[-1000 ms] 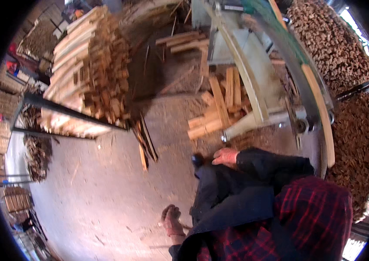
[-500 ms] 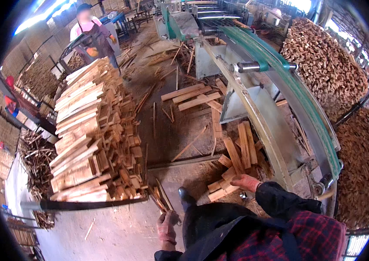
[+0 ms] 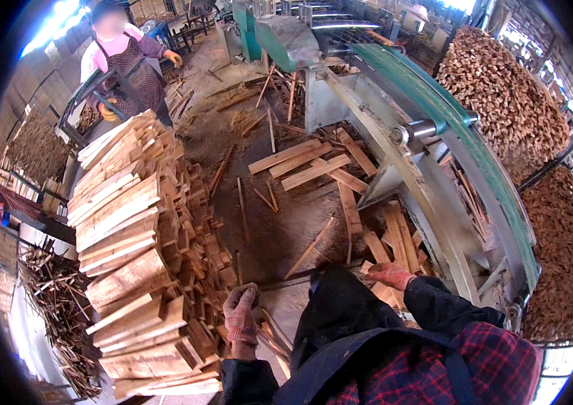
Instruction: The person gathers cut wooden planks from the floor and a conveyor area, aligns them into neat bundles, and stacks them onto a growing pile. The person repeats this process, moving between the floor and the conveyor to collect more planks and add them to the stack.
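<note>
My left hand point(image 3: 240, 314), in a knit work glove, is raised beside the near right side of a tall stack of wooden boards point(image 3: 122, 236). Its fingers are loosely bent with nothing seen in them. On the other side, my right hand point(image 3: 392, 275), in a reddish glove, hangs over a loose heap of boards point(image 3: 400, 233) on the floor by the machine. Those fingers reach out to the left, and no board shows in them. Part of the heap is hidden behind that hand and my leg.
A conveyor with a green belt point(image 3: 448, 121) runs along the right. Several boards point(image 3: 300, 160) and thin offcuts lie on the floor ahead. A gloved co-worker point(image 3: 124, 64) stands behind the stack. Big wood piles point(image 3: 502, 94) rise at far right; dark scrap sticks point(image 3: 53, 290) lie at left.
I have moved forward, so the board stack and the co-worker appear nearer. My left hand has come up and left toward the stack; my right hand has shifted slightly right.
</note>
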A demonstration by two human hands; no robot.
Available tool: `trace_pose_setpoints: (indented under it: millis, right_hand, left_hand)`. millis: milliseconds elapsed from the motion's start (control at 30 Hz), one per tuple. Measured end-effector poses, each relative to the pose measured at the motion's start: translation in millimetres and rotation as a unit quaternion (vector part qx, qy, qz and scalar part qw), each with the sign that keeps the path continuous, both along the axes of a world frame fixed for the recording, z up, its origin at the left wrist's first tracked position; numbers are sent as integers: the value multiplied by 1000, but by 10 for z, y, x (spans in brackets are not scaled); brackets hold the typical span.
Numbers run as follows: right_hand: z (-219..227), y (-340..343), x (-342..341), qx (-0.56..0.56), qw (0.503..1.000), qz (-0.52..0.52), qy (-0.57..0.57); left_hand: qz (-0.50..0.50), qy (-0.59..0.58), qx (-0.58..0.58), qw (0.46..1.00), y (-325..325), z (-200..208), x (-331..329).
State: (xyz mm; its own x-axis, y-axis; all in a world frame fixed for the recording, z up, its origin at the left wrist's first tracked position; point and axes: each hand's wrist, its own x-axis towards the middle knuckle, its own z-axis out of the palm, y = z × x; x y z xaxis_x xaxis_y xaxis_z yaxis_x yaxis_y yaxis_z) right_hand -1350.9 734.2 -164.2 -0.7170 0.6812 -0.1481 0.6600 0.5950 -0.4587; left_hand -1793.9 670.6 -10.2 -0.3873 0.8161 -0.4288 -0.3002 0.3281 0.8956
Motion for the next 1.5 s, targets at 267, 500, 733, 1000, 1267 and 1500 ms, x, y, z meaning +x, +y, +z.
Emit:
trace_pose_setpoints:
  millis: [267,500,733,1000,1267,1500]
  right_hand:
    - [507,1966,-1069,-317,890,-306,114]
    - [2744,4249,-2408,-79,961,3,264]
    - [3945,5035,-3182,238,913,204,260]
    - [3954,5710,-3653,244,940,186,150]
    - [3829,6265,-4037,211,958,152,122]
    - [3733,6673,-4047,160,968,65,181]
  left_hand:
    - [24,-3,34,999,1596,58,-610]
    - [-63,14,-9,998,3064,53,-625]
    - [-13,-10,-74,997,3615,-305,-503]
    - [-85,-25,-83,993,3963,-960,-1176]
    - [-71,-271,-22,960,4370,-700,-1746]
    - [-107,-109,-107,983,5235,-791,-1819]
